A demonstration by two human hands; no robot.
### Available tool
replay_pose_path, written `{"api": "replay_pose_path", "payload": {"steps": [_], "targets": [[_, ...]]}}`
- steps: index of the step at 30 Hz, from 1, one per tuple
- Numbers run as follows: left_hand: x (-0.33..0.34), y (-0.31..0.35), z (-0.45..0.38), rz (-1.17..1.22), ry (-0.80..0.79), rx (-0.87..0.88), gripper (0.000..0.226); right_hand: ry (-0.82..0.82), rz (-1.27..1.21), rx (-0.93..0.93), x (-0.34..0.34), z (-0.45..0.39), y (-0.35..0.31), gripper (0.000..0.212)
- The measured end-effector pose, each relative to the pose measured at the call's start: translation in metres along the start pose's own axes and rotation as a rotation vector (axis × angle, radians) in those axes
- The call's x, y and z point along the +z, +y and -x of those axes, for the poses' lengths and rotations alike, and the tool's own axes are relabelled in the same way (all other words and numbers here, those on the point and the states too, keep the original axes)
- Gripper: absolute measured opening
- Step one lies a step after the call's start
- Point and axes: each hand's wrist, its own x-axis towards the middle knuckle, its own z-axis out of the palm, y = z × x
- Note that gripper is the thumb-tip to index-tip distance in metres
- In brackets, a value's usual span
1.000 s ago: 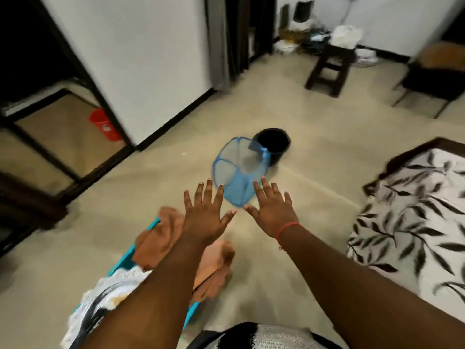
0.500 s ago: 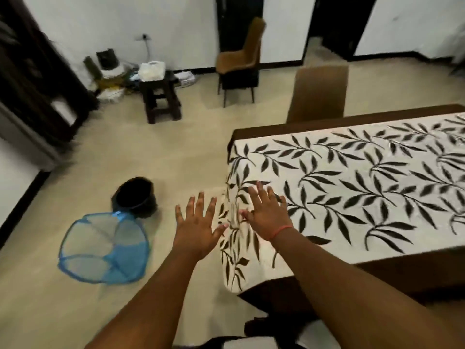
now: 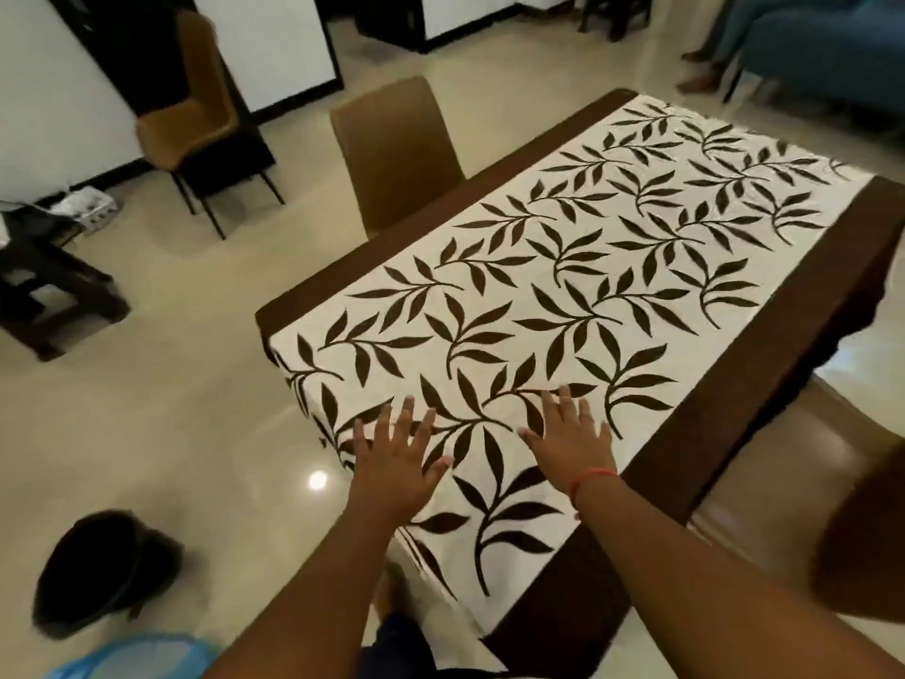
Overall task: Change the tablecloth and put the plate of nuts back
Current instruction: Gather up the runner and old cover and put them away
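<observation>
Left hand [image 3: 392, 460] & right hand [image 3: 570, 441]: fingers spread, straight, over near end of the leaf-print cloth [image 3: 563, 286], holding nothing; contact w/ cloth can't tell. Cloth already lies flat on table [image 3: 783, 306], so probably smoothing left, then the nut plate, not in view. Black bin [image 3: 98, 570] left of fingers, chair [image 3: 396, 154] beyond fingertips, glossy tile floor [image 3: 171, 409].
</observation>
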Motion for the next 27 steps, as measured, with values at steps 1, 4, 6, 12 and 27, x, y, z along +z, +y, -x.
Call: {"api": "replay_pose_path", "payload": {"steps": [1,4,6,12,27], "targets": [[0.004,-0.008,-0.013,-0.013,-0.021,0.029,0.076,-0.008,-0.005,0.058,0.004,-0.004,0.001,0.076],[0.013,-0.039,-0.052,-0.047,-0.091,0.122,0.079,-0.029,-0.046,0.229,0.018,-0.007,-0.006,0.076],[0.017,-0.061,-0.077,-0.057,-0.126,0.169,0.081,-0.032,-0.077,0.338,0.028,-0.007,-0.016,0.077],[0.026,-0.115,-0.138,-0.055,-0.270,0.177,0.088,0.069,-0.089,0.557,0.042,-0.001,-0.045,0.076],[0.022,-0.163,-0.225,0.073,-0.368,-0.116,0.118,0.266,-0.207,0.898,0.069,0.006,-0.059,0.096]]}}
